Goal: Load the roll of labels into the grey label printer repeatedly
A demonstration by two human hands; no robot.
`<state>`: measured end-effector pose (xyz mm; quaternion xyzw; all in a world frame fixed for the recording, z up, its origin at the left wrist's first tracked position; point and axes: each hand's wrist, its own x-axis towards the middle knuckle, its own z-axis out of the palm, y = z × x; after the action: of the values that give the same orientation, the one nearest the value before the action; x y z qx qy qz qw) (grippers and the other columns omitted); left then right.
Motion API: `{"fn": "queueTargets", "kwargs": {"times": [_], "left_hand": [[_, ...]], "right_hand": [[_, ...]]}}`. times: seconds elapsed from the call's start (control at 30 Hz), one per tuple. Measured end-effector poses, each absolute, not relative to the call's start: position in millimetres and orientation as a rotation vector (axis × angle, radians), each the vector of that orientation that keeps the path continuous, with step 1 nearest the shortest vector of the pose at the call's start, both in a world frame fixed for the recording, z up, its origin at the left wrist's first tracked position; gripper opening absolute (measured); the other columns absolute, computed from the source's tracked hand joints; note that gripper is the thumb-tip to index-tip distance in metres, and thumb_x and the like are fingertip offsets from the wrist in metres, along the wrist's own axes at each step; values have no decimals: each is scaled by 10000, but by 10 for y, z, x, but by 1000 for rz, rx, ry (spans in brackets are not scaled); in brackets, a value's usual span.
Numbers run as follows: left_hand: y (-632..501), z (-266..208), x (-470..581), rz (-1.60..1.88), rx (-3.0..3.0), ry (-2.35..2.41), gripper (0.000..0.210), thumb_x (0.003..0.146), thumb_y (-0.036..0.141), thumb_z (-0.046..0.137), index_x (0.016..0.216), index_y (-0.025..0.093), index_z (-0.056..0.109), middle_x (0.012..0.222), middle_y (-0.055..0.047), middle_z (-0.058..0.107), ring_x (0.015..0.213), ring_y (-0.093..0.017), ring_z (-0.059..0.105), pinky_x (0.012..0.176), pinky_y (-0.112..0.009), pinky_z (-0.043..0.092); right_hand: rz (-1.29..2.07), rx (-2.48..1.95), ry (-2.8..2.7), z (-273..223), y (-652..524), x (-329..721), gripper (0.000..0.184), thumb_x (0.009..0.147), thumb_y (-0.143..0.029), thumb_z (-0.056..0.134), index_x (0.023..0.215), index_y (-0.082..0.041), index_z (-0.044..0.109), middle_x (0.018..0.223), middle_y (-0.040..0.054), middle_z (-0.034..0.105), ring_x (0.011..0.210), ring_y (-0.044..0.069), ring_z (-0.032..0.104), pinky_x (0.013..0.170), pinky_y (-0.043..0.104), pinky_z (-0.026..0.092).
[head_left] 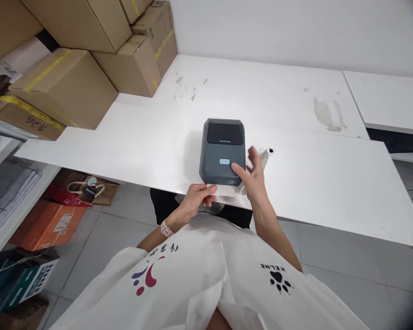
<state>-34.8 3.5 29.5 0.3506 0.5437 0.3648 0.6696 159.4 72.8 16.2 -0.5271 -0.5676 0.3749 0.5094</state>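
Note:
A dark grey label printer (213, 158) stands on the white table near its front edge, its lid down. From the slot at its front a strip of white label paper (226, 190) sticks out. My left hand (200, 198) pinches the left end of that strip between thumb and fingers. My right hand (253, 176) is at the printer's right front corner, thumb resting on the top and the other fingers spread apart beside it. Just behind those fingers lies a small white paper roll (269, 152) with a dark core, partly hidden by the hand.
Cardboard boxes (69, 87) are stacked at the table's back left. The white table (316, 183) has worn patches and meets another surface (399, 98) at right. Below left, an orange box (57, 224) and a paper bag (106, 192) sit near a shelf (46, 183).

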Motion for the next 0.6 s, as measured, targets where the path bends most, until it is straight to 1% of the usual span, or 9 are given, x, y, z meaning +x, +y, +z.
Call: {"fn": "queueTargets", "kwargs": {"times": [0.1, 0.2, 0.27, 0.33, 0.4, 0.43, 0.5, 0.53, 0.6], "left_hand": [[-11, 311, -440, 773, 882, 1198, 456, 776, 587, 778, 643, 156, 714, 700, -70, 765, 522, -104, 606, 535, -254, 431], [-38, 327, -633, 680, 1027, 1236, 409, 830, 568, 730, 730, 174, 781, 768, -66, 797, 595, -133, 646, 601, -267, 491], [-23, 335, -768, 748, 1075, 1388, 422, 859, 575, 690, 723, 185, 772, 743, -51, 785, 607, -145, 645, 623, -280, 509], [27, 347, -858, 932, 1114, 1577, 446, 902, 587, 635, 753, 188, 766, 779, -55, 786, 690, -170, 680, 683, -299, 537], [100, 360, -873, 1136, 1196, 1662, 436, 947, 584, 588, 971, 197, 789, 1041, -88, 811, 969, -218, 734, 855, -339, 570], [138, 365, -851, 1208, 1258, 1643, 449, 960, 579, 580, 1142, 213, 765, 1247, -105, 772, 1168, -242, 704, 978, -371, 556], [196, 363, -764, 1244, 1381, 1530, 587, 964, 581, 594, 1458, 262, 589, 1603, -114, 540, 1497, -272, 493, 1209, -443, 424], [213, 355, -709, 1215, 1418, 1466, 683, 957, 587, 609, 1555, 284, 476, 1699, -111, 407, 1580, -284, 378, 1276, -475, 342], [220, 325, -607, 1129, 1445, 1379, 846, 934, 604, 641, 1648, 307, 297, 1774, -105, 231, 1644, -308, 228, 1329, -520, 236]], "right_hand": [[387, -1114, -1713, 340, 645, 1528, 618, 941, -403, 700, 1512, -353, 469, 1365, 63, 702, 1454, 308, 516, 1241, 612, 318], [76, -1001, -1964, 440, 564, 1418, 606, 962, -352, 687, 1518, -352, 446, 1078, 17, 803, 1302, 292, 643, 1260, 550, 268], [-27, -1044, -2014, 458, 527, 1336, 604, 967, -381, 682, 1516, -323, 438, 1061, 20, 809, 1186, 284, 705, 1261, 521, 249], [-86, -1091, -2033, 456, 515, 1263, 509, 989, -400, 644, 1462, -299, 486, 1058, 29, 804, 1071, 264, 742, 1247, 500, 261], [-119, -1100, -2046, 447, 522, 1223, 421, 1000, -390, 622, 1397, -280, 538, 1044, 35, 797, 999, 243, 755, 1228, 490, 286], [-118, -1095, -2046, 440, 526, 1222, 393, 999, -378, 624, 1373, -277, 556, 1038, 35, 794, 993, 239, 756, 1223, 493, 294], [-60, -1072, -2020, 413, 518, 1265, 372, 988, -365, 644, 1345, -286, 578, 1049, 35, 788, 1044, 250, 747, 1218, 519, 314], [2, -1065, -1979, 390, 501, 1305, 390, 980, -367, 655, 1355, -294, 576, 1094, 45, 781, 1110, 266, 731, 1209, 536, 339], [165, -1098, -1828, 327, 440, 1407, 496, 973, -398, 662, 1441, -305, 527, 1323, 95, 713, 1322, 310, 631, 1193, 574, 387]]}}
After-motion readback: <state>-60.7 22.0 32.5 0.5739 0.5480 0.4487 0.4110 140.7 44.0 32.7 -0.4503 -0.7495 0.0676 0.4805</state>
